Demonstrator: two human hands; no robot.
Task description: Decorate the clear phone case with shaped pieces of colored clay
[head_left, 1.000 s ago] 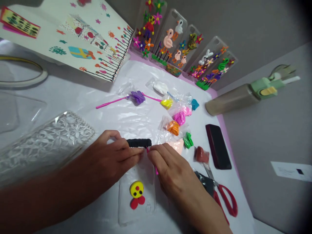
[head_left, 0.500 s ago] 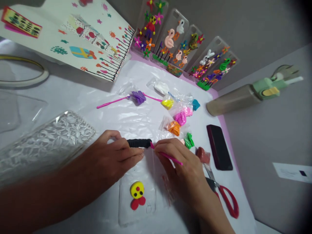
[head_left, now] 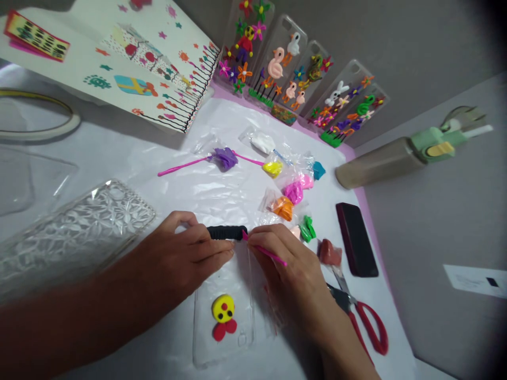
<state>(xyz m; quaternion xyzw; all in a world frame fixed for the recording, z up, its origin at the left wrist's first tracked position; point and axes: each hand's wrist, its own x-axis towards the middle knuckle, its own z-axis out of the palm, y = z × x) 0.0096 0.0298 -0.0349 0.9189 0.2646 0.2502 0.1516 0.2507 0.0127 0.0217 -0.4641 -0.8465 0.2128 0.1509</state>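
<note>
A clear phone case (head_left: 225, 356) lies near the front edge, with a yellow clay face (head_left: 222, 309) and a red clay bow (head_left: 224, 329) on it. Across its far end runs a ridged black clay strip (head_left: 227, 233). The fingers of my left hand (head_left: 190, 250) are closed around the strip's left part and the case edge. My right hand (head_left: 293, 274) pinches a thin pink tool (head_left: 269, 255), whose tip touches the strip near its right end.
Bagged clay lumps, such as an orange one (head_left: 283, 208), lie beyond my hands. Right are red-handled scissors (head_left: 372, 327), a dark phone (head_left: 356, 240) and a bottle (head_left: 380, 161). A textured case (head_left: 87, 227) lies left; decorated cases (head_left: 287, 68) stand behind.
My right hand and the pink tool have shifted slightly left along the black strip. My left hand has stayed almost still.
</note>
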